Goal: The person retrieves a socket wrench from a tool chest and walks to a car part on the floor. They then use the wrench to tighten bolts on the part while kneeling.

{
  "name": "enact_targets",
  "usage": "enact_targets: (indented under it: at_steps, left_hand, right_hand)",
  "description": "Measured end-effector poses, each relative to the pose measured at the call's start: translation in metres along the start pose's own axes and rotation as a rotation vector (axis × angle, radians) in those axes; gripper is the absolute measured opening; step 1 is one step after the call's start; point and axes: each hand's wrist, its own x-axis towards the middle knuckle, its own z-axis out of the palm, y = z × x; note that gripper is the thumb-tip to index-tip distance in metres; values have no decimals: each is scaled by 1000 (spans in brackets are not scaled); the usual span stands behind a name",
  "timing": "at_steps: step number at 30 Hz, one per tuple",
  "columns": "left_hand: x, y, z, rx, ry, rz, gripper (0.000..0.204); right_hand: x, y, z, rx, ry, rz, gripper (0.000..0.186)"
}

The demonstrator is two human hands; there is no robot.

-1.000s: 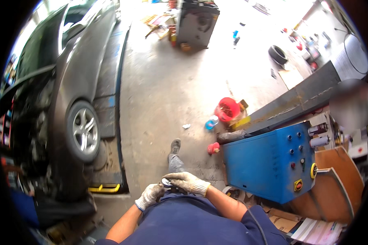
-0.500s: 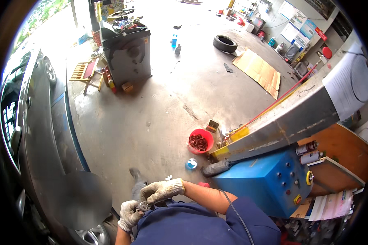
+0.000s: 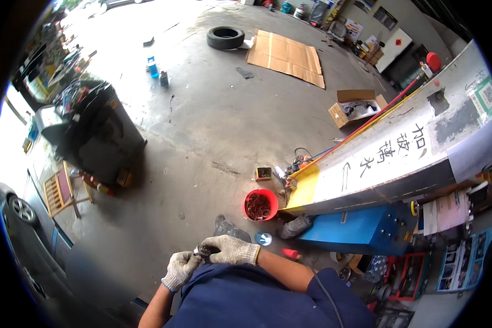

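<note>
At waist level before my dark blue shirt (image 3: 257, 295), both hands in pale knitted gloves are on a small round metal object (image 3: 201, 250); what it is I cannot make out. My left hand (image 3: 180, 268) has its fingers curled at the object's lower left side. My right hand (image 3: 229, 250) reaches over it from the right, fingers bent onto it. A thin dark cable (image 3: 328, 298) runs over my right upper arm. Below, my foot (image 3: 221, 224) shows on the concrete floor.
A red bucket (image 3: 259, 205), blue machine (image 3: 350, 229) and long pillar (image 3: 377, 164) are at the right; a grey car (image 3: 22, 235), wooden chair (image 3: 60, 191) and black cabinet (image 3: 104, 142) at the left. Farther off lie a tyre (image 3: 224, 38), cardboard (image 3: 284, 57) and a box (image 3: 355, 109).
My view has swung away from the car toward the open floor and pillar, bringing the open box into sight. Both hands stay together on the small metal object at my waist.
</note>
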Motion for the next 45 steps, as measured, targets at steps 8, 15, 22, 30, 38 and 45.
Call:
enact_targets:
  at_steps: [8,15,22,30,38,45]
  left_hand:
    - [290,129,-76,506,-262,-146,30]
    - [482,219,-134,397,114,71,13]
    - [659,267,-228,124,-9,71,17]
    - [798,323,-331,-32,-238,1,20]
    - [894,373,-360,-58,-246,-35,18]
    - [1019,415,-335,-53,-225,-92,21]
  right_hand:
    - [132,13,-223,-614,550,-239,32]
    - [226,-106,-425,-495,401,79,33]
    - [364,-136,-564,-531,641,-67,26]
    - [475,-197,-677,-535,658,62,32]
    - [544,-206,-791,-776,554,-13,22]
    - [551,-189,-922,-699,600,-2,26]
